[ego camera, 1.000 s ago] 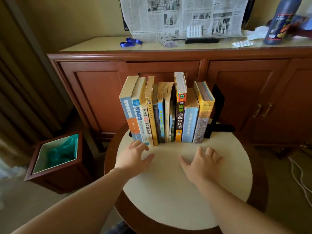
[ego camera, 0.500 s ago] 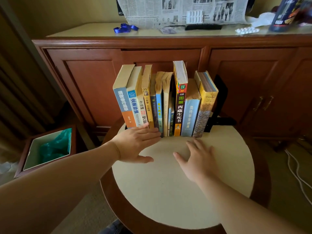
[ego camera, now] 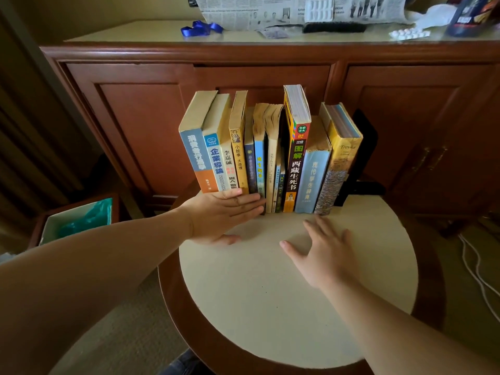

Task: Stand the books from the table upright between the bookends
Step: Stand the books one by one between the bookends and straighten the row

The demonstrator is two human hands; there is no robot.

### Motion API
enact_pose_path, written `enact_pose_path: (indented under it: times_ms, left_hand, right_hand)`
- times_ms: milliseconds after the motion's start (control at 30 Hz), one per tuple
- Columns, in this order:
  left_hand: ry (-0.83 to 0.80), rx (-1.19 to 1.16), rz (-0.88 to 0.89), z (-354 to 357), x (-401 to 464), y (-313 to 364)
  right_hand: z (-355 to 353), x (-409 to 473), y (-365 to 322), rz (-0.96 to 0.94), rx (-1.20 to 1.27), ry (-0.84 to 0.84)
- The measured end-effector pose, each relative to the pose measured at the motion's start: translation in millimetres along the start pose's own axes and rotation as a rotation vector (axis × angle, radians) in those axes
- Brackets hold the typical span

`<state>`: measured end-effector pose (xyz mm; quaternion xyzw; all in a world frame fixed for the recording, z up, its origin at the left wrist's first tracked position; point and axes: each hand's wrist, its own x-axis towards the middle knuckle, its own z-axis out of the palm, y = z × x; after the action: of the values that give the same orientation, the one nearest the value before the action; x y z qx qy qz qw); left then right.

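A row of several books (ego camera: 270, 158) stands upright at the far edge of the round table (ego camera: 270, 307). A black bookend (ego camera: 362, 158) stands against the row's right end; the left bookend is hidden. My left hand (ego camera: 221, 215) lies on edge with straight fingers, pressing against the lower spines of the left-hand books. My right hand (ego camera: 324, 253) rests flat on the tabletop, fingers spread, just in front of the right-hand books and not touching them.
A wooden cabinet (ego camera: 270, 71) stands right behind the table, with a newspaper (ego camera: 284, 9), a blue ribbon (ego camera: 201, 28) and pill packs (ego camera: 408, 33) on top. A waste bin (ego camera: 78, 220) stands on the floor at left. White cables (ego camera: 476, 272) lie on the floor at right.
My left hand moved forward and turned on edge against the book spines. My right hand stayed flat on the table. The camera came closer to the books.
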<state>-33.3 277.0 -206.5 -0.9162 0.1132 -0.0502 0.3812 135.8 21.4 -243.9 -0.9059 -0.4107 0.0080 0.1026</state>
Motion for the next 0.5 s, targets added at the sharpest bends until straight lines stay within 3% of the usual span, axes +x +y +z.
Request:
enact_pose_path:
  times_ms: [500]
  left_hand:
    - [0.075,-0.132,0.043,21.6,-4.6,-2.2]
  right_hand:
    - [3.5,1.0,1.1,0.007,0.007,0.032]
